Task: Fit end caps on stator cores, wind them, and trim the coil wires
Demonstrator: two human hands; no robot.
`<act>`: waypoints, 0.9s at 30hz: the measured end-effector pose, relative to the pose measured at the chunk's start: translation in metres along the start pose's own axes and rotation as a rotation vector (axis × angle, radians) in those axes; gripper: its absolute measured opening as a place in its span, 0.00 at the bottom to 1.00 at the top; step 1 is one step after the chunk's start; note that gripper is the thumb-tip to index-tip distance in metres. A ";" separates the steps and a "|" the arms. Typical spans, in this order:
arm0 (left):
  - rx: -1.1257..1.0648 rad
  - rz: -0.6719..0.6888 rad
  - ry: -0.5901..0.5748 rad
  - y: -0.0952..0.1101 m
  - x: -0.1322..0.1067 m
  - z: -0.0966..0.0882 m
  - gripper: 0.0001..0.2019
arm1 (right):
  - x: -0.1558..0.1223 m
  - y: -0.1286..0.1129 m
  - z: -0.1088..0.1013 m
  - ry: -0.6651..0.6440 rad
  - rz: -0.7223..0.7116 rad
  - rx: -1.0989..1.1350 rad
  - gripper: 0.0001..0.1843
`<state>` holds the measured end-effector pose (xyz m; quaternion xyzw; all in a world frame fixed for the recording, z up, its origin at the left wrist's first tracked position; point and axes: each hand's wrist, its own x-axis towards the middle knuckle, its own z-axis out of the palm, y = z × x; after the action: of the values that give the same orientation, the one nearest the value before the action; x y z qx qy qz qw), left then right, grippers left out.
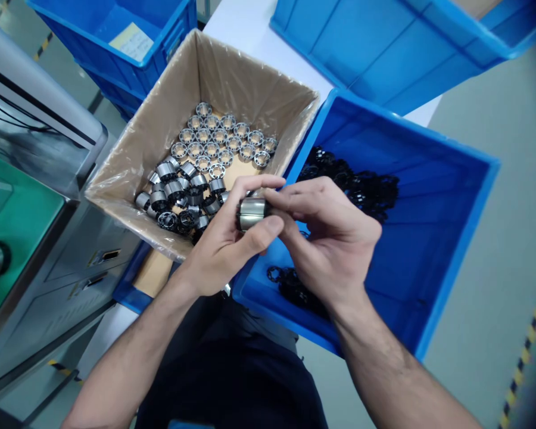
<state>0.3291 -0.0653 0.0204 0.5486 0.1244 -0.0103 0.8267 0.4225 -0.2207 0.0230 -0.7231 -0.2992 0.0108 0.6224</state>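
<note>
Both forearms come up from the bottom of the frame and meet at its centre. The left hand [226, 238] is closed around a short metal cylinder [251, 213] — thumb under it, fingers curled over the top — holding it just above the near edge between two containers. The right hand [330, 238] pinches the cylinder's right end with its fingertips, the remaining fingers loosely bent.

Under the right hand sits a blue bin [451, 238], filling the right of the frame; black plastic rings [361, 187] lie heaped toward its upper left corner, and a few more show near the wrist, lower centre.

Just left of the bin, a cardboard box [129, 179] lined with clear plastic holds more metal parts [218, 143] — tidy rows standing on end toward the back, a jumbled pile lying on their sides nearer the hands.

Further off, more blue crates [384, 47] fill the top of the frame, one at upper left, one at upper right. A grey machine cabinet [36, 179] runs down the left edge.
</note>
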 end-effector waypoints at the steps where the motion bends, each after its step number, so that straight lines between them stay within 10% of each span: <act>1: 0.051 0.049 -0.009 0.001 0.002 -0.003 0.26 | 0.004 0.001 -0.007 -0.046 0.012 -0.013 0.11; 7: 1.014 0.137 0.068 0.021 0.034 -0.031 0.15 | 0.004 0.000 -0.109 -0.174 0.170 -0.456 0.19; 11: 1.490 -0.062 -0.222 0.029 0.063 -0.036 0.22 | -0.044 0.017 -0.159 -0.583 0.384 -1.066 0.38; 13: 1.550 -0.075 -0.292 0.035 0.077 -0.041 0.27 | -0.068 0.034 -0.162 -0.730 0.510 -1.207 0.44; 16: 1.627 -0.013 -0.102 0.050 0.100 -0.053 0.32 | -0.086 0.057 -0.148 -0.774 0.568 -1.201 0.37; 27: 1.844 -0.181 -0.096 0.038 0.150 -0.085 0.25 | -0.055 0.091 -0.092 -0.693 0.482 -1.002 0.18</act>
<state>0.4642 0.0451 -0.0088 0.9763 0.0750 -0.1926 0.0638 0.4519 -0.3319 -0.0587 -0.9269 -0.2809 0.2419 0.0578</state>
